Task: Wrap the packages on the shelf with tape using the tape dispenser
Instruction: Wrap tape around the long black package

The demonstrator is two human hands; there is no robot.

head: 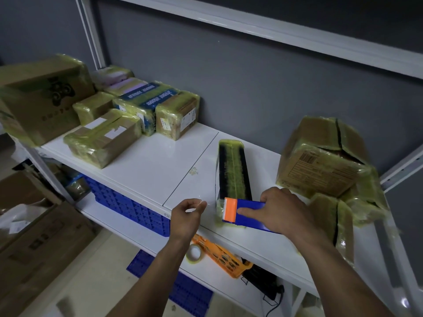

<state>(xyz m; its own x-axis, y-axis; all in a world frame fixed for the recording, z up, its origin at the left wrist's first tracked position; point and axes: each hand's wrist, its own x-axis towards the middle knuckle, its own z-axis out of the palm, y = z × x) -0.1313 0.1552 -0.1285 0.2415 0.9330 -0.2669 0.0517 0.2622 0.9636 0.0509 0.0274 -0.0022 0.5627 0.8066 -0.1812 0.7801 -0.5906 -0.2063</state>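
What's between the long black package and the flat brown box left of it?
Head view: just white shelf, a panel seam across it, and one small yellowish scrap nearer the long black package than the flat brown box.

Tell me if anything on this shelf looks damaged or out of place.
The large cardboard box at the right end of the shelf looks damaged: its top is split along a dark gap and bulges despite the tape. A small crumpled tape scrap also lies loose there, beside the long black package.
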